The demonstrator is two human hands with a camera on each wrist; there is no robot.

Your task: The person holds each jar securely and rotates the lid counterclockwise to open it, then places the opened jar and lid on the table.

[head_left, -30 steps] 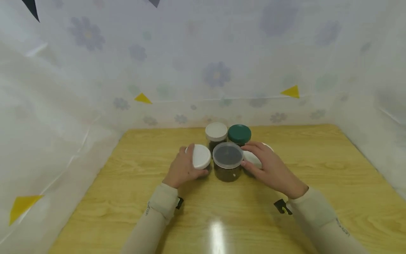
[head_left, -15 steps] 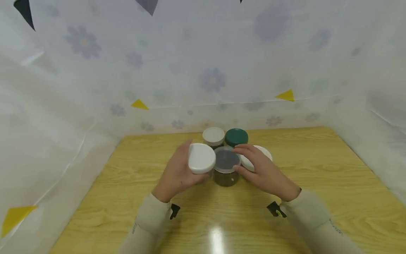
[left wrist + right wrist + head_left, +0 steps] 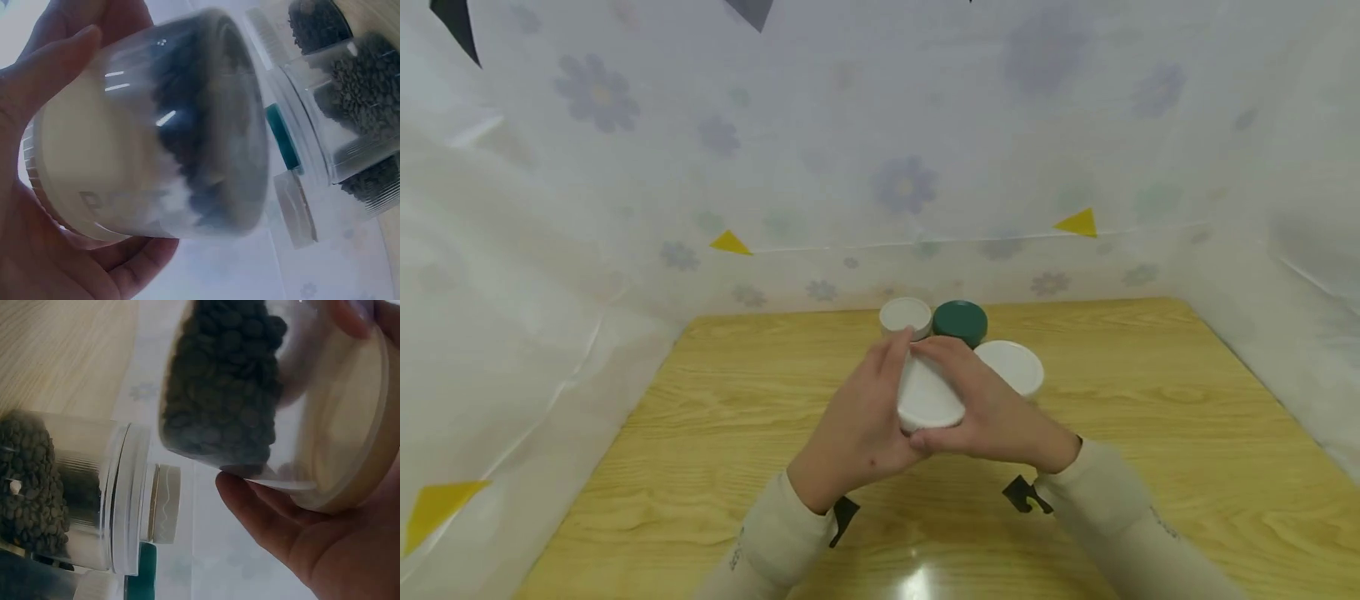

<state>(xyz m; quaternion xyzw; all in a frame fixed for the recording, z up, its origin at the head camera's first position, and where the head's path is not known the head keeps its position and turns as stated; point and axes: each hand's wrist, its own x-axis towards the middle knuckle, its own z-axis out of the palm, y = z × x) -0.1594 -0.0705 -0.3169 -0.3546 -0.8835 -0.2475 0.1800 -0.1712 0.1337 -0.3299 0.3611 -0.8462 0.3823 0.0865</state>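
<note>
Your left sleeve (image 3: 775, 521): off-white cloth, small dark print, unreadable. Your left hand (image 3: 861, 421) spans wide, thumb and fingers curved round the lid and upper side of the held jar (image 3: 929, 396). Pale-grey-lidded jar (image 3: 906, 315) stands behind, near your left fingertips. Held jar is between both your hands, off the table (image 3: 722, 417): smooth clear round body, ribbed white lid, part-filled with flat dark pellets (image 3: 225, 381). Lettering (image 3: 115, 203) near its lid starts with P; rest blurred. Below it, clear-lidded jar (image 3: 37, 487) with similar pellets, hidden from the head view. Green-lidded jar (image 3: 960, 321) stands behind. Your right hand (image 3: 1000, 412), also wide, grips the held jar's lid from the other side. White-lidded jar (image 3: 1015, 368) sits just beyond it. Right sleeve (image 3: 1112, 492): same cloth, print unreadable.
</note>
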